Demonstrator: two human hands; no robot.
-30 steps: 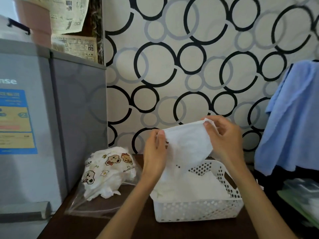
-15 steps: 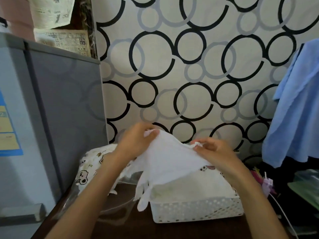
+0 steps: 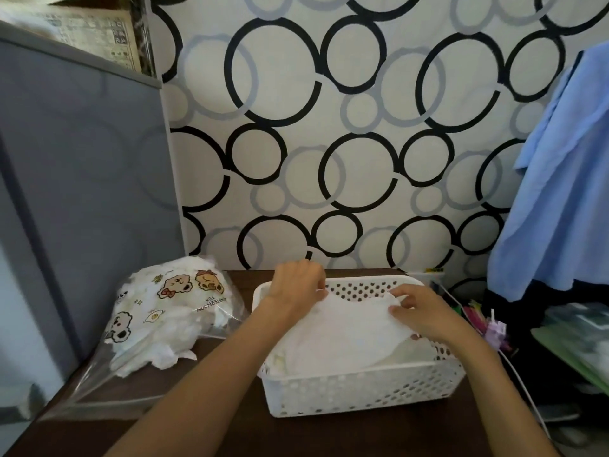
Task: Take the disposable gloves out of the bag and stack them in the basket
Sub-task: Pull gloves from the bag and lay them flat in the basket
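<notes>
At lower centre, a white basket [image 3: 362, 389] sits on the dark table [image 3: 204, 420]. Over it, the left hand [image 3: 298, 286] and right hand [image 3: 420, 313] each pinch an edge of a white glove [image 3: 349, 328] (lying atop the stack inside). Farther left lies the clear bag [image 3: 164, 311] of gloves.

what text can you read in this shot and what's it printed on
"AFTERNOON TEA": printed upside down on the clear cartoon-print bag of gloves, beside the basket.
Newspaper on top of the grey cabinet: dense print, too small and blurred to read.
Nothing else legible.
</notes>
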